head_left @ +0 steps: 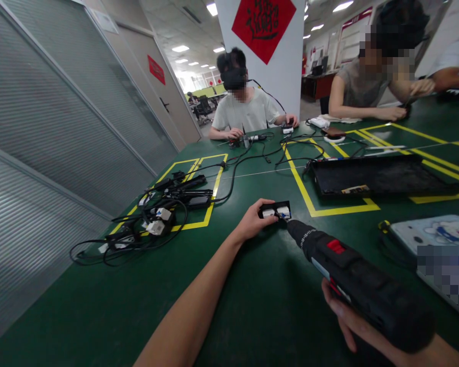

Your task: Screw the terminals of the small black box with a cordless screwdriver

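Observation:
My left hand (253, 223) grips a small black case (276, 206) with white blocks inside, thumb on its near side and fingers behind. It lies low over the green table, and I cannot tell if it rests there. A black cordless drill (361, 278) with a red switch on top is in my right hand (354, 318), which is wrapped around the handle beneath the body. The drill points forward and left. Its tip meets or nearly meets the case's right part; contact cannot be made out. Most of the drill's handle is hidden under its body.
On the left lies a heap of black devices and cables (168, 209). A shallow black tray (375, 176) is at the right, beyond a blue patterned case (436, 229). Yellow tape (309, 201) marks the table. Across it sit co-workers, one handling small parts (233, 142).

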`<action>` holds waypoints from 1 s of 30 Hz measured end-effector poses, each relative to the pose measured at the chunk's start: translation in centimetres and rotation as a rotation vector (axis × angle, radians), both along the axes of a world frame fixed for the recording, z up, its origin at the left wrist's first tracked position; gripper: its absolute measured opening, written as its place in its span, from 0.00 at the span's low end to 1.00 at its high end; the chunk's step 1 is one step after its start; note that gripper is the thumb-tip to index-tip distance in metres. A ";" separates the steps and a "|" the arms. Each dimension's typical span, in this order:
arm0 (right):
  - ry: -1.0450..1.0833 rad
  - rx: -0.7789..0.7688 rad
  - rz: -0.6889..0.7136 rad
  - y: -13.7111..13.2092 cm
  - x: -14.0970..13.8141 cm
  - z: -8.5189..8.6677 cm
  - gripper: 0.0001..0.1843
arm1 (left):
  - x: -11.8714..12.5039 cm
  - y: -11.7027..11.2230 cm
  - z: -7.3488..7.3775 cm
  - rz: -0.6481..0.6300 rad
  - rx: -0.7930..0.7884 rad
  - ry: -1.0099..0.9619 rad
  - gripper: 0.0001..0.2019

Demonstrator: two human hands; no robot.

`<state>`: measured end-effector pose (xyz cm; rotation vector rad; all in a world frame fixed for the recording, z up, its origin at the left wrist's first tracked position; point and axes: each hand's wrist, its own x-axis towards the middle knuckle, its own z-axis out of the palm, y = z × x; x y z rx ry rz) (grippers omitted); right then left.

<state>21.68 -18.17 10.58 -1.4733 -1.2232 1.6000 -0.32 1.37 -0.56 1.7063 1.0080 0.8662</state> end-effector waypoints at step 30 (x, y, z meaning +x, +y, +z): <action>-0.007 0.146 -0.033 0.1 -1.0 -5.9 0.06 | 0.0 -0.1 0.3 -0.025 0.008 -0.004 0.25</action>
